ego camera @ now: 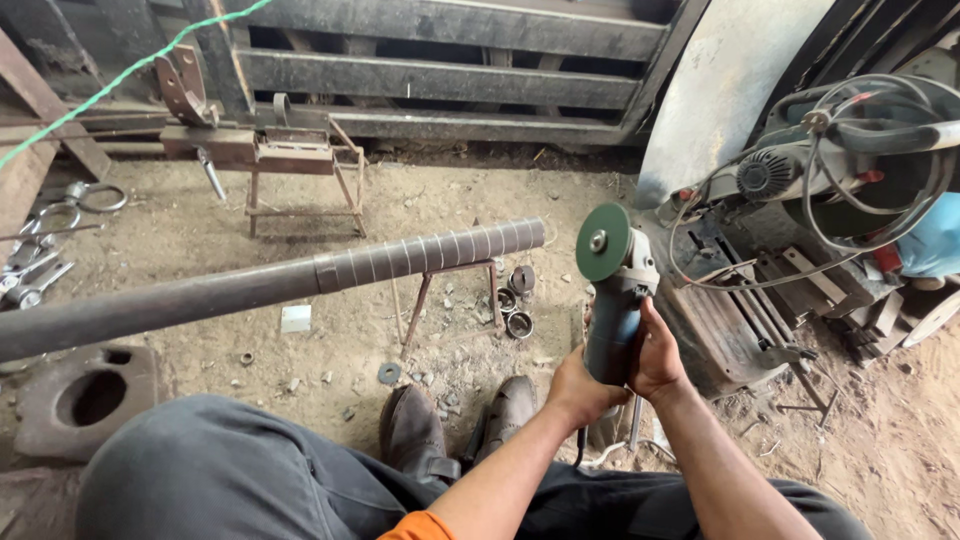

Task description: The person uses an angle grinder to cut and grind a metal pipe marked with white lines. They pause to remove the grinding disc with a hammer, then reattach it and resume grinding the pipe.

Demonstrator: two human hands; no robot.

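Rusty iron fills the left side of the frame: a heavy block with a round hole [88, 398] lies on the dirt floor at lower left, and loose steel wrenches and rings [45, 250] are scattered above it by the left edge. A long dark steel pipe [270, 285] runs from the left edge up toward the centre, its right end marked with pale ring lines and propped on a thin metal stand [420, 305]. Behind it, in the upper left, a small rusty steel trestle [300, 165] stands on the ground. Below the pipe's end lie a few short metal rings [516, 300], and worn brown boots [460, 425] show at lower centre. Right of centre, the left hand [575, 390] and right hand [660, 355] are both closed tightly around the grey-blue body of an angle grinder with a green disc [605, 242]; the disc sits just right of the pipe's end, apart from it. At far right, a grimy cut-off machine tangled in grey cables [830, 170] rests against the wall
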